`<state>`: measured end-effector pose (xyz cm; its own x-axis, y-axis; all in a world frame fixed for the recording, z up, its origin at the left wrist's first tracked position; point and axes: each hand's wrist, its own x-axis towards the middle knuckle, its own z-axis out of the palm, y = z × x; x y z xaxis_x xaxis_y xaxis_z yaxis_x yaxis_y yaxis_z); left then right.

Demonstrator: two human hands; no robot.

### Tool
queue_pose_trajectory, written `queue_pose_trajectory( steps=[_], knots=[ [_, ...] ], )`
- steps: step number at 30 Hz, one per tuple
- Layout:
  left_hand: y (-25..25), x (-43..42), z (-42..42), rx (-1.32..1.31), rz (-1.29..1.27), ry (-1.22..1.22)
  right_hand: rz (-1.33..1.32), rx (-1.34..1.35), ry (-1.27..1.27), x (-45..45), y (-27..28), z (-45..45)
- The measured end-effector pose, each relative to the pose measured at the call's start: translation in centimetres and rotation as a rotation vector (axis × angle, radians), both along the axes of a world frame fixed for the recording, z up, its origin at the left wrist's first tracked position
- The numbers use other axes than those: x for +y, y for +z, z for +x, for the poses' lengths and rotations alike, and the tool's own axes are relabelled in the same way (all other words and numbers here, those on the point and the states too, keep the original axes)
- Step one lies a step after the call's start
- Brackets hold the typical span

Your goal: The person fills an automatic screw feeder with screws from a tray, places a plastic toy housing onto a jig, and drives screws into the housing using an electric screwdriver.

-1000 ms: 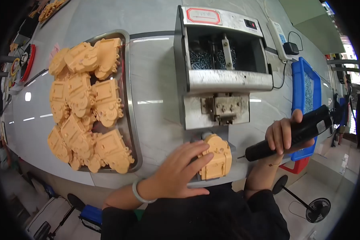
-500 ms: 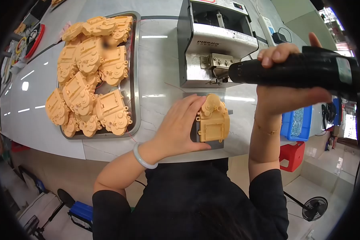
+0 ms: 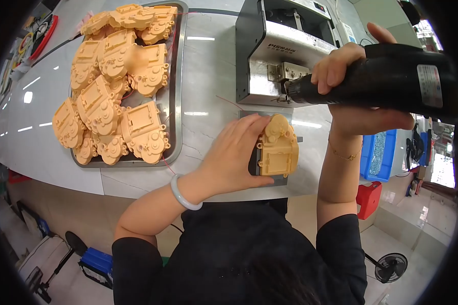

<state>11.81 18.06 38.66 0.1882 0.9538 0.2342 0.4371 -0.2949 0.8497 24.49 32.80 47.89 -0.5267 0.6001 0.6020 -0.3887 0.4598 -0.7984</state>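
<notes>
- One hand of ours, the left hand (image 3: pixel 236 156), is spread, fingers and thumb against the left side of an orange housing (image 3: pixel 280 152).
- We have that housing on a grey fixture (image 3: pixel 281 181) at the table's (image 3: pixel 208 66) near edge.
- We wrap the right hand (image 3: pixel 340 76) round a black driver (image 3: pixel 407 84), its tip at the metal machine (image 3: pixel 262 76); contact we cannot tell.
- To the left we see a tray (image 3: pixel 176 101) piled with more housings (image 3: pixel 99 104).

Glare streaks the bright tabletop (image 3: pixel 208 71) within dark, bowed edges.
</notes>
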Motion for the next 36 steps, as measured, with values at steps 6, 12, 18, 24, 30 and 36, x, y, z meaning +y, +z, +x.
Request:
queue_pose_trajectory(
  steps=[6,12,18,24,30,36],
  knots=[
    [-0.5,0.0,0.0,-0.121,-0.081,0.019,-0.117,0.019,-0.296,-2.4,0.6,-0.3],
    [-1.1,-0.1,0.1,-0.129,-0.087,0.037,-0.157,0.265,-0.088,-4.2,2.0,1.0],
    [-0.9,-0.2,0.0,-0.124,-0.087,0.056,-0.196,0.241,-0.184,-6.4,1.3,-0.6],
    [-1.3,-0.2,0.1,-0.137,-0.023,0.066,-0.166,0.199,-0.149,-6.7,-0.2,-1.8],
    [-1.2,-0.1,0.0,-0.158,-0.018,0.064,-0.139,0.098,-0.123,-6.6,-0.9,-1.8],
    [-0.7,0.4,0.1,-0.222,0.037,0.076,-0.175,-0.374,-0.167,-7.4,-0.8,0.7]
  ],
)
